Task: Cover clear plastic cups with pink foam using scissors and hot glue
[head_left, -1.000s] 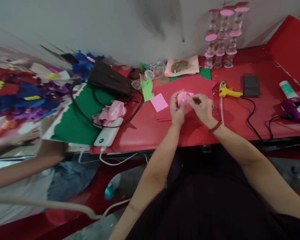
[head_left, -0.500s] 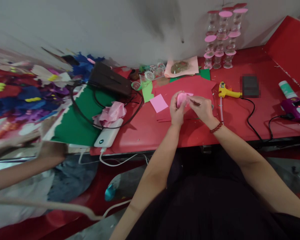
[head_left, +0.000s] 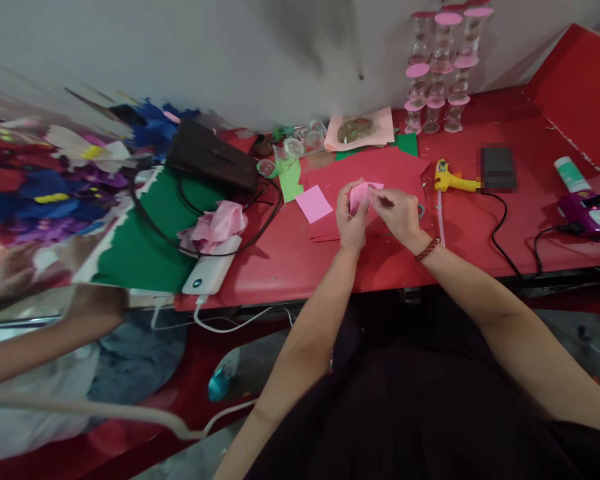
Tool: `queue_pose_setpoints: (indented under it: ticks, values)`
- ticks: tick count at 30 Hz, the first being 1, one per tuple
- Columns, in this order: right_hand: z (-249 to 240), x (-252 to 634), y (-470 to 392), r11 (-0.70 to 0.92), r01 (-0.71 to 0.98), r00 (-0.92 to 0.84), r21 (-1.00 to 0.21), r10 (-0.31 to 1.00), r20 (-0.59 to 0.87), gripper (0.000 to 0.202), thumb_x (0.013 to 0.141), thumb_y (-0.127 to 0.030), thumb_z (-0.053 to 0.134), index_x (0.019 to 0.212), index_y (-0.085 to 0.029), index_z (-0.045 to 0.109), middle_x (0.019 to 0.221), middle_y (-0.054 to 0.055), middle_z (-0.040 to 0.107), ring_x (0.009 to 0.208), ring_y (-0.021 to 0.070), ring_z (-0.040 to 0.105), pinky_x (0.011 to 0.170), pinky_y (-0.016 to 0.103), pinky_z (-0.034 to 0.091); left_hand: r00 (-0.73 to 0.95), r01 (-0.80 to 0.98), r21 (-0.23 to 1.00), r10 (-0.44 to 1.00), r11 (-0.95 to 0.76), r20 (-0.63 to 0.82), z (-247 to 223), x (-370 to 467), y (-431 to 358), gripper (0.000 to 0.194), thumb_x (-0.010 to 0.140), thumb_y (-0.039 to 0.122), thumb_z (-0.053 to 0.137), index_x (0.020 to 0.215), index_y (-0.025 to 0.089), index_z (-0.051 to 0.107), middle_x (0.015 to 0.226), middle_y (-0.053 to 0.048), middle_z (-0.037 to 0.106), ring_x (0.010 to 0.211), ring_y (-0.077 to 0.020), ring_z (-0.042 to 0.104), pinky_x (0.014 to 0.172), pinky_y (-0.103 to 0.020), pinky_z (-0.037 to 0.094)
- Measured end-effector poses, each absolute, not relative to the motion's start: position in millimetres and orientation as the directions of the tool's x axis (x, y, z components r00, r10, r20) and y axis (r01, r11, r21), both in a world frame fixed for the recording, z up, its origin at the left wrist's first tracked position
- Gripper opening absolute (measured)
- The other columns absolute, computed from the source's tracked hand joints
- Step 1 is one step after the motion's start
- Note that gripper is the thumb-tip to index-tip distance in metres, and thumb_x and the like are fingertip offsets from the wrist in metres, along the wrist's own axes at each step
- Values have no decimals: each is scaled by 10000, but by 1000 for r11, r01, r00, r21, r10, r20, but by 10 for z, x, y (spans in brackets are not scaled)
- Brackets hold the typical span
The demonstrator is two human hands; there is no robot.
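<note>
My left hand (head_left: 351,217) is closed around a small pink paper piece (head_left: 359,197), held up over red sheets (head_left: 330,175). The fingertips of my right hand (head_left: 397,212) are pinched together at the right edge of the same pink piece. What exactly lies between those fingertips is too small to make out. A square pink paper (head_left: 314,203) lies to the left of my left hand. To the right of my hands a yellow glue gun (head_left: 455,180) rests on the red table (head_left: 467,223).
Stacked clear cups with pink discs (head_left: 437,73) stand at the back. A white power bank (head_left: 211,270), pink crumpled material (head_left: 215,225) and a dark case (head_left: 213,157) lie left. Another person's arm (head_left: 50,340) reaches in at far left. A purple device (head_left: 593,217) sits right.
The view has shifted slightly, so the table items appear a little further left. Both hands keep their hold at the pink piece, with only slight finger movement.
</note>
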State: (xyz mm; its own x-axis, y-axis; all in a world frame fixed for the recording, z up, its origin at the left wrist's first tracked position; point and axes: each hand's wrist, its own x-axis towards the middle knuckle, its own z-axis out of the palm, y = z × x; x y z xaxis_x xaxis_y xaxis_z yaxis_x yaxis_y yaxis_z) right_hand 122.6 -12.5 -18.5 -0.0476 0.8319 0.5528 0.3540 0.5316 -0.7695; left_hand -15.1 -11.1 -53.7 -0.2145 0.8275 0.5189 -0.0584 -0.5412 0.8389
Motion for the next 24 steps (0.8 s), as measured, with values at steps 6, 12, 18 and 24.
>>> queue_pose_setpoints:
  ticks: [6, 12, 18, 24]
  values:
    - [-193, 1234, -150, 454, 136, -65, -881, 891, 449, 242, 906, -282, 715, 1102, -230, 847, 1105, 68, 852, 948, 212, 808, 912, 356, 646, -224, -86, 843, 834, -531, 503, -555, -148, -75, 573, 875, 646, 776, 1335, 334, 636, 1473, -58, 645, 1471, -271, 564, 1279, -473, 419]
    - [-165, 1279, -159, 460, 183, -65, -869, 888, 456, 197, 897, -241, 717, 1032, -239, 860, 1041, 44, 858, 914, 206, 803, 888, 348, 641, -175, -86, 837, 835, -541, 522, -582, -173, -70, 569, 886, 647, 762, 1351, 349, 626, 1482, -57, 640, 1470, -276, 563, 1273, -475, 415]
    - [-134, 1338, -140, 545, 343, -129, -765, 834, 536, 171, 919, -194, 690, 847, -259, 831, 851, 17, 807, 836, 204, 756, 848, 345, 595, -172, -69, 840, 836, -539, 522, -588, -160, -67, 488, 900, 611, 764, 1289, 340, 650, 1417, -53, 668, 1374, -258, 628, 1230, -468, 451]
    - [-152, 1278, -131, 543, 432, -68, -720, 816, 575, 146, 898, -177, 691, 816, -250, 788, 840, 33, 790, 817, 196, 722, 830, 337, 569, -199, -38, 833, 821, -552, 535, -557, -128, -104, 475, 883, 584, 795, 1263, 340, 649, 1385, -45, 686, 1326, -259, 655, 1205, -485, 475]
